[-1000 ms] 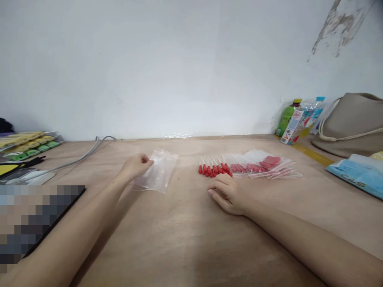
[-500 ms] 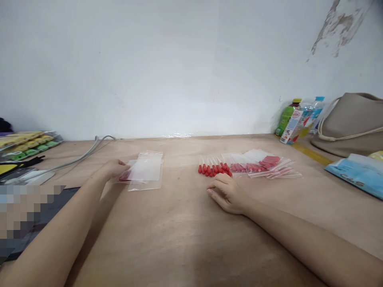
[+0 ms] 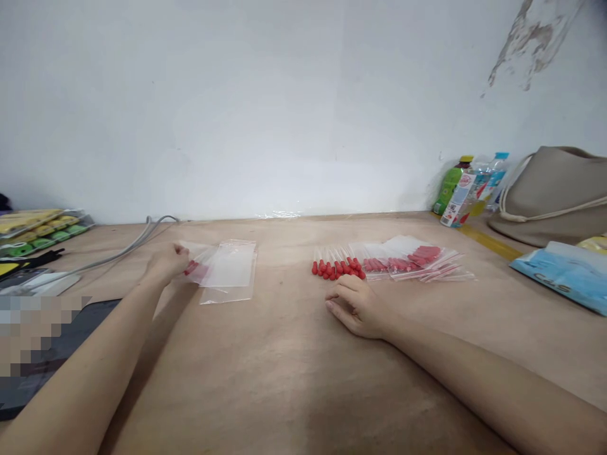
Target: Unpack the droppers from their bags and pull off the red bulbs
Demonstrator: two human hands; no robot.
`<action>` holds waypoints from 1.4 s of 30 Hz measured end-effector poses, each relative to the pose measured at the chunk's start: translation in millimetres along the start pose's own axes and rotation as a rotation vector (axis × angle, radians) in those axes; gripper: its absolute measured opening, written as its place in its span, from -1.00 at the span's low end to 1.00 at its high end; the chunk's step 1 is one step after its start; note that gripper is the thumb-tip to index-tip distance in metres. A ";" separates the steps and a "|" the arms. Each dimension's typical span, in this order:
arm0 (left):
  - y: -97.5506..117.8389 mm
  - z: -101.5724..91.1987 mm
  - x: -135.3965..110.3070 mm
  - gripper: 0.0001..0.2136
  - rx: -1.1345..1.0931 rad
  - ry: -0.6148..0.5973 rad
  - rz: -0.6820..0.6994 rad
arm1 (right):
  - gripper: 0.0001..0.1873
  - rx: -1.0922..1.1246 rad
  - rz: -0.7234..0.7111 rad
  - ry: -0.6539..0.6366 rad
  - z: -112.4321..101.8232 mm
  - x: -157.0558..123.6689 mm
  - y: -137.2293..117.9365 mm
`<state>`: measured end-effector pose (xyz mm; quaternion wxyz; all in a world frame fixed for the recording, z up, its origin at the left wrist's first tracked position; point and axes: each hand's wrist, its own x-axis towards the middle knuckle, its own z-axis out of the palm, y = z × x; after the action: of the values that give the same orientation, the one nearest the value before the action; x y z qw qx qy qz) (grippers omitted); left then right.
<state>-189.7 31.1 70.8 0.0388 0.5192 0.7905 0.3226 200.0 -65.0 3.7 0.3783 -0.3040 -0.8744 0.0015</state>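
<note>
My left hand [image 3: 169, 262] is closed on the edge of a clear zip bag [image 3: 195, 268] with small red pieces in it, lifting that side. The bag's other side lies under or against a pile of flat clear zip bags [image 3: 231, 265]. My right hand [image 3: 355, 308] rests on the table with loosely curled fingers, its thumb apart, holding nothing visible. Just beyond its fingertips is a row of droppers with red bulbs [image 3: 334, 270] and thin clear stems. To their right, filled zip bags [image 3: 410, 260] with red bulbs overlap one another.
On the left are a dark flat device [image 3: 95, 322], a grey cable [image 3: 118, 254] and packs of yellow and green items [image 3: 45, 234]. Bottles [image 3: 458, 199], a grey-brown bag [image 3: 554, 193] and a blue packet [image 3: 562, 275] stand or lie at right. A white wall [image 3: 284, 114] bounds the table.
My left hand has raised the zip bag's left edge and tilted it up, showing the red pieces more clearly. My right hand has stayed in place; the view has shifted slightly.
</note>
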 end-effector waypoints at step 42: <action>86.5 80.7 -156.0 -0.88 -0.308 -0.296 1.033 | -0.90 -0.172 0.012 0.037 29.4 20.5 6.6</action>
<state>-17.4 -41.1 12.1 0.0619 0.8671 0.3633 0.3351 173.1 -42.0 -5.3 0.3670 -0.3406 -0.8622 -0.0767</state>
